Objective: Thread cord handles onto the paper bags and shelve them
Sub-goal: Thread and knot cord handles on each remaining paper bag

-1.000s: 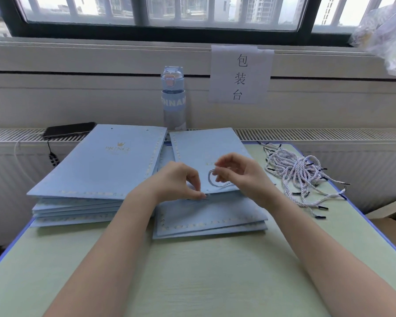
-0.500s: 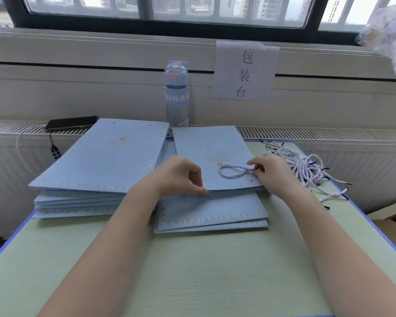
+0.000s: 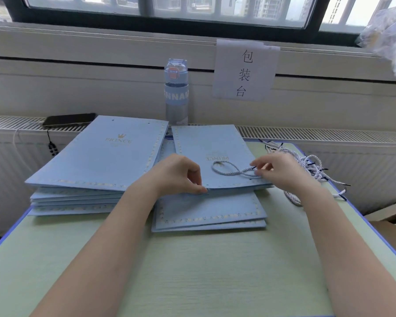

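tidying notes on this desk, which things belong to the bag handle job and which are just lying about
In the job: top bag, pinched by the left hand; cord, pinched by the right hand; left bag stack; loose cord pile.
Lying about: water bottle; phone; paper sign; plastic wrapping.

The right hand (image 3: pixel 284 173) moved away from the left hand (image 3: pixel 176 173) and sank onto the top paper bag (image 3: pixel 206 143). The cord (image 3: pixel 240 173), 1 small ring curled between the 2 hands' fingertips a second earlier, was drawn into a flat crossed loop lying left of the right fingers (image 3: pixel 258 173), which pinched it.
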`<action>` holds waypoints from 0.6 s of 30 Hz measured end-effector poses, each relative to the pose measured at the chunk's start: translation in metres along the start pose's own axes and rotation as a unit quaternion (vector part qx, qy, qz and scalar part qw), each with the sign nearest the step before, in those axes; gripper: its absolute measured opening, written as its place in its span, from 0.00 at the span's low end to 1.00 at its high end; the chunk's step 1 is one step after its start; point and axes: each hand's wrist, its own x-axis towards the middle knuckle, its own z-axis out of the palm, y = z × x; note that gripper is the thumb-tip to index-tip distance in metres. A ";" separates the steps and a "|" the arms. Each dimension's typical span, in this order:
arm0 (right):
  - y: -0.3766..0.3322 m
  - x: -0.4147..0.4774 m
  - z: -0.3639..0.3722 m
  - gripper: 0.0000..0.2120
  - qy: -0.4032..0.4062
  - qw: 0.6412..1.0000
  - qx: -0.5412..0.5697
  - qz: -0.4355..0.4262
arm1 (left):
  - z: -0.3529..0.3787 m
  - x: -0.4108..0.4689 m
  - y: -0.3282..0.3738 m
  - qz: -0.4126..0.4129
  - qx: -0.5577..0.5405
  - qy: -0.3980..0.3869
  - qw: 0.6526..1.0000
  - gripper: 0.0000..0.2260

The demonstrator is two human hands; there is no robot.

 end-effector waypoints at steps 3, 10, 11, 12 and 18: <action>0.000 -0.001 -0.005 0.07 -0.072 0.992 -0.093 0.038 | 0.002 0.001 0.000 0.016 0.015 0.028 0.999 0.06; -0.027 -0.006 0.005 0.02 -0.076 0.971 0.218 0.053 | 0.007 0.002 0.006 0.047 0.061 0.062 0.995 0.06; -0.035 -0.007 0.009 0.01 -0.087 0.948 0.299 0.058 | 0.007 0.002 0.008 0.054 0.066 0.054 0.995 0.07; -0.040 -0.008 0.015 0.00 -0.097 0.933 0.342 0.056 | 0.008 0.002 0.010 0.060 0.079 0.046 0.994 0.07; -0.050 -0.008 0.047 0.03 -0.082 0.966 0.245 0.016 | 0.013 0.004 0.015 0.079 0.113 0.017 0.990 0.06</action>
